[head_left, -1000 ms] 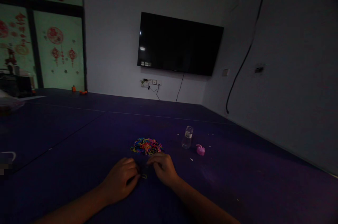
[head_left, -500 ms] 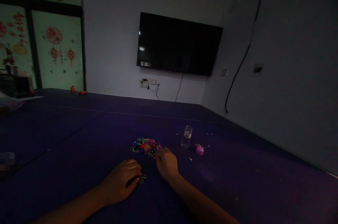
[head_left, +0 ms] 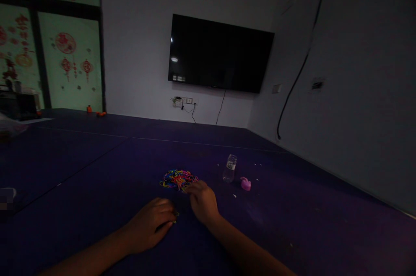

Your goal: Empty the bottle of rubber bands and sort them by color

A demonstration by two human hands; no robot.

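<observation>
A small heap of coloured rubber bands (head_left: 177, 179) lies on the dark purple surface (head_left: 107, 189). My right hand (head_left: 203, 202) is at the heap's right front edge; its fingers stretch left onto the bands, the thumb apart below them. Closer to me, my left hand (head_left: 152, 222) rests low with its fingers curled and closed on a yellow-green rubber band (head_left: 176, 214), of which only bits show past the fingertips. Right of the heap stands a clear bottle without a cap (head_left: 229, 170), and beside it lies a pink cap with a loop (head_left: 246, 184).
Small white scraps (head_left: 234, 196) are scattered around the bottle and cap. A large television (head_left: 221, 55) hangs on the back wall, with sockets and cords below. A black cable (head_left: 294, 83) runs down the right wall. Orange objects (head_left: 89, 109) sit near the decorated door.
The fingers of my right hand have extended left over the heap's edge. Less of the yellow-green band shows at my left fingertips. Bottle and cap stay put.
</observation>
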